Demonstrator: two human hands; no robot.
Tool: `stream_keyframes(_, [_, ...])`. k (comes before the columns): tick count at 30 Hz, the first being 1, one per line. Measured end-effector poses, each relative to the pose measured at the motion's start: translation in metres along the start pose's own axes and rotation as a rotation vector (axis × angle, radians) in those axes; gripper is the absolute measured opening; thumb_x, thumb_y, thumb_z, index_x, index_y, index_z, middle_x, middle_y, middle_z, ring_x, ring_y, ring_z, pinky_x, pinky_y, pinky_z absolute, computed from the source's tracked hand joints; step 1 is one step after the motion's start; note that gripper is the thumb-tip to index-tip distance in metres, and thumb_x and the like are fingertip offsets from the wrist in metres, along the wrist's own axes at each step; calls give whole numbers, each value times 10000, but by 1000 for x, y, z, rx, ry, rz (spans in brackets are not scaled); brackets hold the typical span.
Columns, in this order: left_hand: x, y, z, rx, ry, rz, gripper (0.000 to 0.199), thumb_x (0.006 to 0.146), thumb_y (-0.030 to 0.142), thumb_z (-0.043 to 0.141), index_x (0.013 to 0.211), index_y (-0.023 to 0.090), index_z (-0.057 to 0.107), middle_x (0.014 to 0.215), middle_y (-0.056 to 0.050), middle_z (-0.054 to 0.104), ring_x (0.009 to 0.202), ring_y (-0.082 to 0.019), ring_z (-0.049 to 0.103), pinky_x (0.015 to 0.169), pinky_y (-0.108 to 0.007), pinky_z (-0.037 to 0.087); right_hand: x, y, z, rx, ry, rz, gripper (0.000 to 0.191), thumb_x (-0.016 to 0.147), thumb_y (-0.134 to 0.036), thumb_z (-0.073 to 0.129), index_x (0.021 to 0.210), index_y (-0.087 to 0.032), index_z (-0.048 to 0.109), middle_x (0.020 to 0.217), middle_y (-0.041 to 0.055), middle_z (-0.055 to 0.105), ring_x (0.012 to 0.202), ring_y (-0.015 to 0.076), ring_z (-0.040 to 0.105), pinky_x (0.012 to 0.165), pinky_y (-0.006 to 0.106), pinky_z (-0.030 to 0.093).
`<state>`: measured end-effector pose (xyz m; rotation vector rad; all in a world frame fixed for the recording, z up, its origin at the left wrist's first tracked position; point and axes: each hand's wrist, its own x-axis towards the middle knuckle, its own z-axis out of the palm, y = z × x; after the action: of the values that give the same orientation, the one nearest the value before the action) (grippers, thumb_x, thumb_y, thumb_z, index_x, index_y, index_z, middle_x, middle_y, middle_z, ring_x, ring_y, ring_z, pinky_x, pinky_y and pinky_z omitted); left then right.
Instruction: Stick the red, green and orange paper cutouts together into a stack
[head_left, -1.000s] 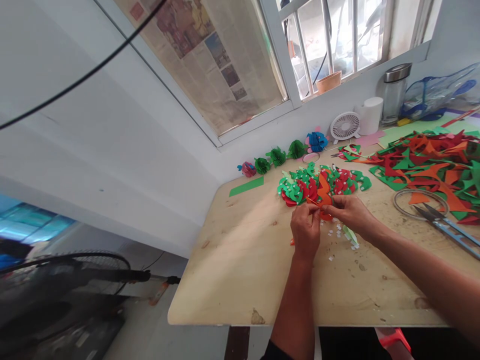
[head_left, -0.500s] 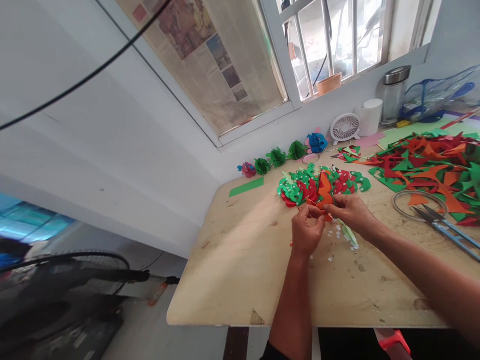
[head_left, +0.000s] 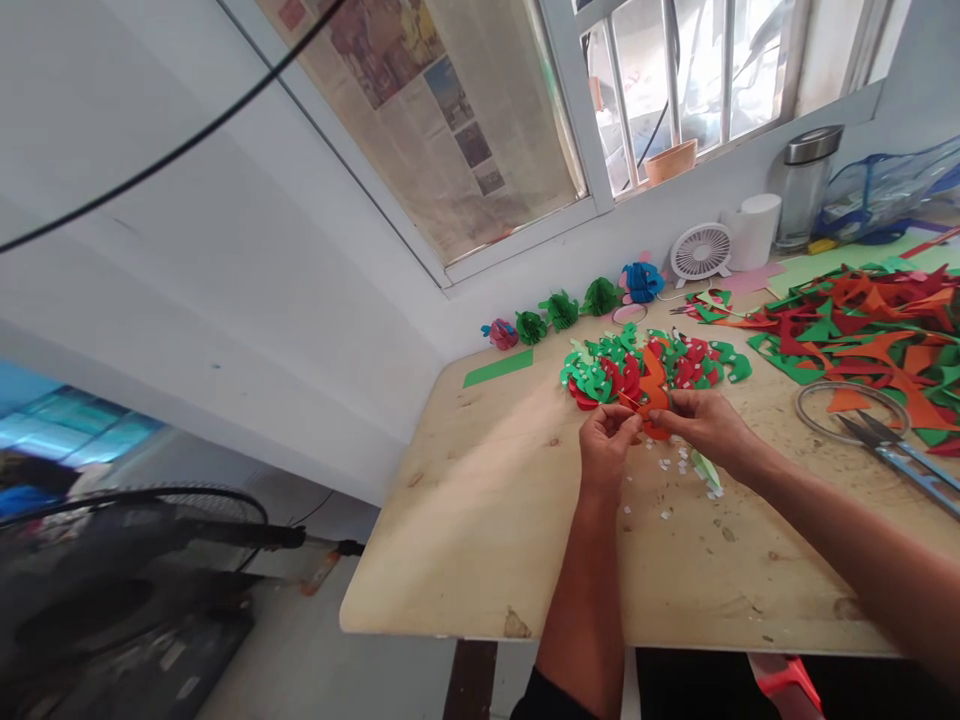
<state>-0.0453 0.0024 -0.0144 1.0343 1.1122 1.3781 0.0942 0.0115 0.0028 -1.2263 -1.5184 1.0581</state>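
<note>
An orange paper cutout (head_left: 654,372) with wavy edges is held up between my two hands over the table. My left hand (head_left: 606,440) pinches its lower left side with thumb and fingertips, where a thin orange strip sticks out. From the right, my right hand (head_left: 705,422) grips the same cutout at its lower right edge, fingers closed. Just behind it lies a heap of green and red paper cutouts (head_left: 600,372) bearing small white squares. Below my hands, tiny white paper bits and a pale green paper piece (head_left: 705,470) are scattered on the wood.
Paper scraps (head_left: 885,325) pile up at the right, beside a roll of clear tape (head_left: 814,405) and blue-handled scissors (head_left: 911,470). Folded paper figures (head_left: 561,310) line the wall, with a small white fan (head_left: 701,252) and a glass bottle (head_left: 802,195) farther right. A green strip (head_left: 499,368) lies left.
Both hands stay on the orange cutout, which has turned slightly and shows more of its lower part. My left fingers have shifted a little. The camera view has moved slightly.
</note>
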Motion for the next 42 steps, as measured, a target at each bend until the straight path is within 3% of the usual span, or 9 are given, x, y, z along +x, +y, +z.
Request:
stream_keyframes(5, [1, -2, -1, -144, -19, -77, 208, 578, 244, 694, 685, 132, 556, 619, 3, 590, 567, -106, 588, 527, -216, 457, 0, 1, 0, 36, -99, -1, 318, 692, -475, 599, 677, -167, 673, 513, 3, 539, 518, 140, 487, 431, 236, 337])
stream_keyframes(15, [6, -10, -5, -263, -31, -114, 242, 537, 233, 721, 694, 133, 565, 610, -5, 622, 499, -109, 581, 517, -235, 449, 0, 5, 0, 68, -149, -8, 304, 679, -480, 624, 619, -184, 657, 506, 4, 550, 549, 166, 527, 441, 245, 361])
stream_keyframes(25, [5, -5, -5, -285, -62, -70, 206, 550, 211, 706, 706, 135, 595, 636, -7, 614, 560, -109, 570, 575, -255, 456, -2, -6, 1, 218, -208, 79, 317, 645, -492, 668, 666, -176, 661, 665, 29, 637, 618, 163, 545, 544, 267, 403])
stream_keyframes(31, [4, -4, -6, -300, -76, -73, 152, 544, 178, 659, 671, 135, 587, 657, -15, 610, 566, -111, 557, 582, -268, 450, -3, -7, 0, 243, -234, 112, 304, 646, -476, 680, 697, -176, 672, 650, 18, 631, 567, 125, 488, 524, 251, 358])
stream_keyframes(37, [2, 1, -6, -313, -69, -96, 132, 549, 172, 632, 669, 136, 590, 669, -13, 597, 566, -104, 547, 590, -269, 448, -3, -1, 1, 242, -178, 95, 278, 680, -453, 661, 724, -178, 681, 613, 9, 612, 542, 119, 470, 498, 247, 338])
stream_keyframes(42, [2, 1, -4, -296, -81, -86, 196, 559, 202, 645, 741, 137, 611, 690, -22, 606, 568, -107, 549, 574, -264, 454, -2, -5, 0, 233, -211, 94, 307, 678, -475, 649, 753, -179, 683, 661, 23, 638, 585, 138, 525, 528, 252, 385])
